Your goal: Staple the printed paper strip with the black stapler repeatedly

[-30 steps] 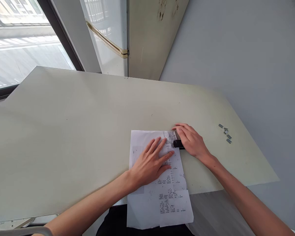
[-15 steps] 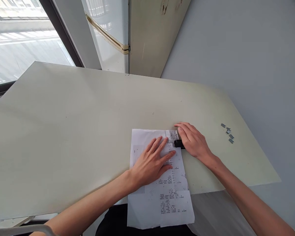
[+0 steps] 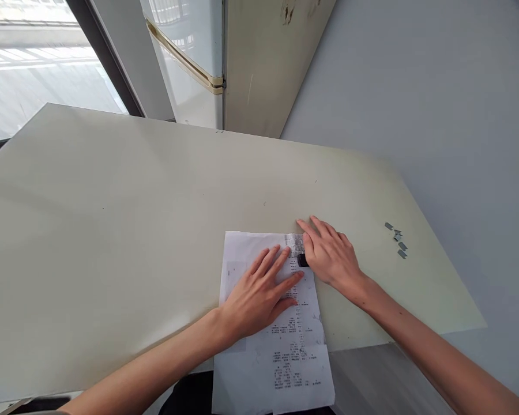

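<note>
A stack of white printed sheets (image 3: 281,346) lies at the near edge of the pale table (image 3: 134,202), its lower part hanging over the edge. My left hand (image 3: 259,294) rests flat on the paper with its fingers spread. My right hand (image 3: 328,256) lies over a small black stapler (image 3: 303,260) at the paper's upper right corner, fingers together and pressing on it. Only the stapler's black tip shows beside my thumb.
Several loose grey staple strips (image 3: 397,239) lie on the table to the right. A white refrigerator (image 3: 207,57) stands behind the table's far edge. A window (image 3: 34,57) is at the far left, and a grey wall at the right.
My right hand has slid a little left over the stapler, so less of it shows. The left hand stays flat on the paper. The view has shifted slightly.
</note>
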A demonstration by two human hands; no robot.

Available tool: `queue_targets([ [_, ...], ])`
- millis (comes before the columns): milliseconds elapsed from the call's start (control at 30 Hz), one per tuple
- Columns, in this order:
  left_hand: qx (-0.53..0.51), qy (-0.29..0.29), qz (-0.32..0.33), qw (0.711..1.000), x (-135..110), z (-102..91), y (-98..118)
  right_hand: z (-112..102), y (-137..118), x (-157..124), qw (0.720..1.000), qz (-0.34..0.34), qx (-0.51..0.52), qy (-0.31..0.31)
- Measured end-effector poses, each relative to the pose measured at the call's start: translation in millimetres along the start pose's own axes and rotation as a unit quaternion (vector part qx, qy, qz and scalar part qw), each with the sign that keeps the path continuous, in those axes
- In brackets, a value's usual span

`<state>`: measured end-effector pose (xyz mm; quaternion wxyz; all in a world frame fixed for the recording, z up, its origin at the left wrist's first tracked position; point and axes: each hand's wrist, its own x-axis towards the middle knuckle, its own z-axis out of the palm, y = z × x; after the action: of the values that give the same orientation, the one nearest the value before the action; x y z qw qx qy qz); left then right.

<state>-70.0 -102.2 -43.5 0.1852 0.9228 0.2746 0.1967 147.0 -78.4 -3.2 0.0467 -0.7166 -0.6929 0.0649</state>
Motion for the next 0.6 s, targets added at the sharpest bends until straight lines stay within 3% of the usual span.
queue_targets([
  [233,0.005,-0.003,0.002,1.0,-0.2,0.5,-2.6,3.6,-3.2,2.8,1.0,0.006,-0.002,0.018],
  [433,0.011,0.001,0.008,1.0,-0.1,-1.2,-4.4,-6.2,12.5,4.2,0.987,0.044,0.15,-0.025],
  [600,0.041,0.004,0.005,0.999,-7.9,-14.7,-11.9,-1.5,25.5,-12.4,0.956,-0.003,0.282,0.082],
])
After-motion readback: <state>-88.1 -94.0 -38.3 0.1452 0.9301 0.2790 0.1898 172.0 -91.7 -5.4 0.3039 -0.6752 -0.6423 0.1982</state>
